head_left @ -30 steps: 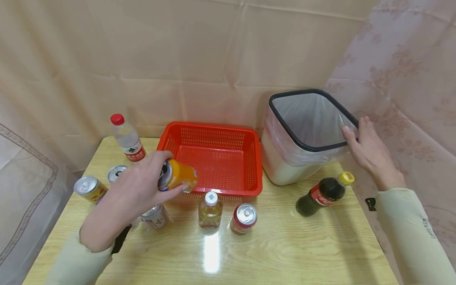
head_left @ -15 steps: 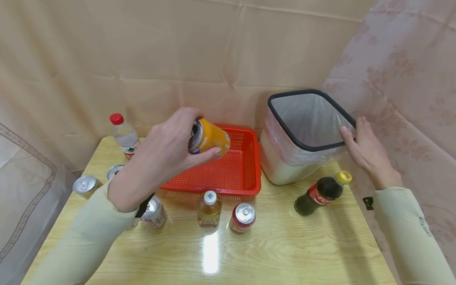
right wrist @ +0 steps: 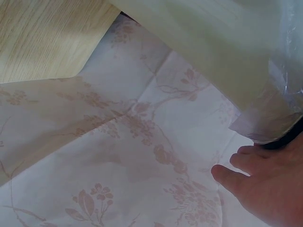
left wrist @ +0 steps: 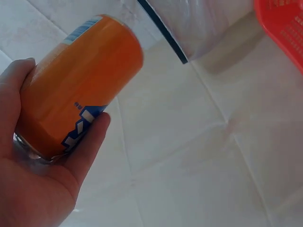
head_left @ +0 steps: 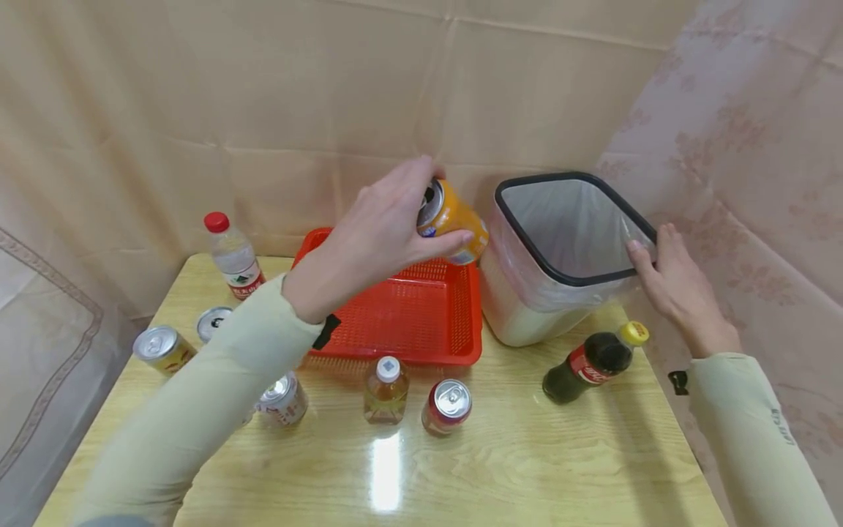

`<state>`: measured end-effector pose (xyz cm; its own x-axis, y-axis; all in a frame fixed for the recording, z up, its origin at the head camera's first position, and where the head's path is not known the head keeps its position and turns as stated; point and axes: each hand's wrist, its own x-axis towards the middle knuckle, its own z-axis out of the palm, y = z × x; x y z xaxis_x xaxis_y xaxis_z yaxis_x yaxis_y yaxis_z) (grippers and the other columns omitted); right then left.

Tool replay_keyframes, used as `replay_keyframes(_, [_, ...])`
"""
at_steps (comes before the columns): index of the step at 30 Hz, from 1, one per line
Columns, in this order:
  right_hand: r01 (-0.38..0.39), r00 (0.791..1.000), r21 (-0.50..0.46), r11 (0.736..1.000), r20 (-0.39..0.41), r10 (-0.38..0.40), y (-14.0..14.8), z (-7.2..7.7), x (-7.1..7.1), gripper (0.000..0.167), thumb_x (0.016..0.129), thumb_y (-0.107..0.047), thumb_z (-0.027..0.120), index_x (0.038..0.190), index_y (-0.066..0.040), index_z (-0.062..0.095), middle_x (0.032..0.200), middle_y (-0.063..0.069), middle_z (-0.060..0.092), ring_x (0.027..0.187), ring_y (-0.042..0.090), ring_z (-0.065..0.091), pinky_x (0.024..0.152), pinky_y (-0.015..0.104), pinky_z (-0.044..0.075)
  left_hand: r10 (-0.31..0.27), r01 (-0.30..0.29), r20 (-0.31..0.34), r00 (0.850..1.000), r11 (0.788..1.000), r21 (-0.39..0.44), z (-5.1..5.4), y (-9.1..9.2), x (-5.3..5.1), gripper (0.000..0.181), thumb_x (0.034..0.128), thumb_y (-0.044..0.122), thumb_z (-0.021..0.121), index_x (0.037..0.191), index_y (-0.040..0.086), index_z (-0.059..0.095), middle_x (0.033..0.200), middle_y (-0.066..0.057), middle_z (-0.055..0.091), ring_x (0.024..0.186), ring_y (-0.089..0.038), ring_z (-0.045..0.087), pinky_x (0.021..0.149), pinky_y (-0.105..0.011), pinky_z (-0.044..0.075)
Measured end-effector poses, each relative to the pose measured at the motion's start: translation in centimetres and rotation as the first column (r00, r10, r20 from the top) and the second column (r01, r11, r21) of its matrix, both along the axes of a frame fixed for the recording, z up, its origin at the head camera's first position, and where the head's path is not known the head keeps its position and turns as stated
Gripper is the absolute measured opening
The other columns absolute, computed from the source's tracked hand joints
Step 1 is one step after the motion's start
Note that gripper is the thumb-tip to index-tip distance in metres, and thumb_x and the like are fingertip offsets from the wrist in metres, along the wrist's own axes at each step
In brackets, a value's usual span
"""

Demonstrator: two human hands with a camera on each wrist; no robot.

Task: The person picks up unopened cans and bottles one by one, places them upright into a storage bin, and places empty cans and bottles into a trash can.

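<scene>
My left hand (head_left: 388, 219) grips an orange soda can (head_left: 456, 219) by its sides, tilted, its opened top toward the palm. The can is in the air over the back right of the red plastic basket (head_left: 470, 344), close to the trash bin's left side. In the left wrist view, fingers and thumb wrap the can (left wrist: 80, 85). At the right, my right hand (head_left: 681, 282) holds the near right corner of the trash bin (head_left: 520, 307), thumb on the inner side of the black rim, fingers outside. A clear liner bag (head_left: 560, 219) covers the bin's inside.
A cola bottle (head_left: 593, 366) stands right of a red can (head_left: 448, 406) and a small amber drink bottle (head_left: 386, 391). Leftward are a white can (head_left: 283, 401), a yellow can (head_left: 163, 350), a silver-topped can (head_left: 212, 320) and a red-capped water bottle (head_left: 235, 256). Curtains (head_left: 369, 88) hang behind.
My left hand has carried the orange can rightward and away from me, from the basket's left front to beside the trash bin. My right hand stays on the bin's rim.
</scene>
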<state>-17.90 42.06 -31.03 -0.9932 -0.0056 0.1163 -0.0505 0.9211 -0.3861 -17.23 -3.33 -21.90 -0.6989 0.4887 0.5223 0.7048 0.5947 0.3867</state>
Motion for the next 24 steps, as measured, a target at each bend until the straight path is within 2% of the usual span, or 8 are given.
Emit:
replay_keyframes(6, [-0.001,1.000,-0.004,1.000,-0.018,0.001,-0.2,-0.2,-0.2,0.084,0.110,-0.051,0.025,0.159,0.012,0.001,0.164,0.038,-0.004,0.151,0.056,0.003,0.122,0.066,0.006,-0.036,0.036,0.004,0.999,0.998,0.061,-0.3,2.4,-1.5,0.061,0.0889,0.044,0.081,0.131,0.007,0.056,0.119,-0.006,0.059,0.102,-0.018,0.060,0.085,-0.028,0.055])
replay_keyframes(14, [-0.001,1.000,-0.003,1.000,-0.025,0.001,-0.3,-0.1,-0.3,0.084,0.110,-0.052,0.025,0.160,0.011,0.000,0.164,0.037,-0.004,0.152,0.054,0.002,0.123,0.064,0.005,-0.046,0.046,-0.004,0.999,0.998,-0.037,-0.2,6.2,-3.0,0.063,0.0866,0.057,0.079,0.128,0.015,0.058,0.107,0.000,0.060,0.094,-0.014,0.058,0.076,-0.028,0.052])
replay_keyframes(21, [0.001,1.000,0.001,1.000,-0.031,-0.001,-0.3,-0.2,-0.1,0.083,0.110,-0.051,0.025,0.159,0.012,0.003,0.164,0.038,-0.001,0.151,0.055,0.005,0.122,0.066,0.008,-0.096,0.098,0.038,0.995,0.994,-0.045,0.2,9.9,-3.9,0.066,0.0911,0.051,0.076,0.140,0.015,0.052,0.119,-0.006,0.053,0.096,-0.016,0.060,0.081,-0.021,0.053])
replay_keyframes(24, [0.004,0.999,-0.002,1.000,-0.033,-0.004,-0.4,-0.1,-0.1,0.083,0.110,-0.051,0.026,0.159,0.012,0.003,0.164,0.038,-0.001,0.151,0.056,0.006,0.122,0.066,0.008,-0.101,0.105,0.054,0.993,0.991,-0.083,0.3,11.6,-4.4,0.066,0.0928,0.050,0.075,0.144,0.017,0.049,0.121,-0.007,0.052,0.097,-0.016,0.061,0.081,-0.021,0.053])
